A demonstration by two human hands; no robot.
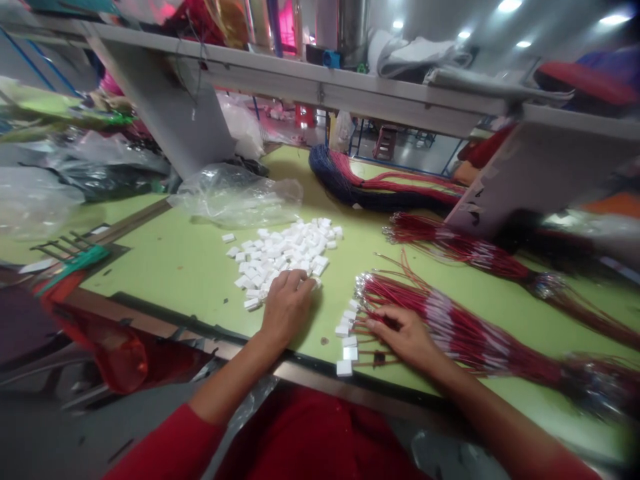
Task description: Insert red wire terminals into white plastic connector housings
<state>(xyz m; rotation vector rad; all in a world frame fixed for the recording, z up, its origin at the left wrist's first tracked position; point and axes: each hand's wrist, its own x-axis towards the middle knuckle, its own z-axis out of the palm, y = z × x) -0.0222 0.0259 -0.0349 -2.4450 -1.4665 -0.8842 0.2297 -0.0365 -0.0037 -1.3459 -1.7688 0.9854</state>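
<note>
Ok so L hand [290,300] is curled over the near-right edge of a pile of small white rectangular blocks [280,253] on the yellow-green worktop [165,267], can't tell if its grip has one. R hand's at the silver-tipped red wire bundle [463,327], thumb + fingers close together, hold unclear, w/ white-ended wires [350,348] beside it.
</note>
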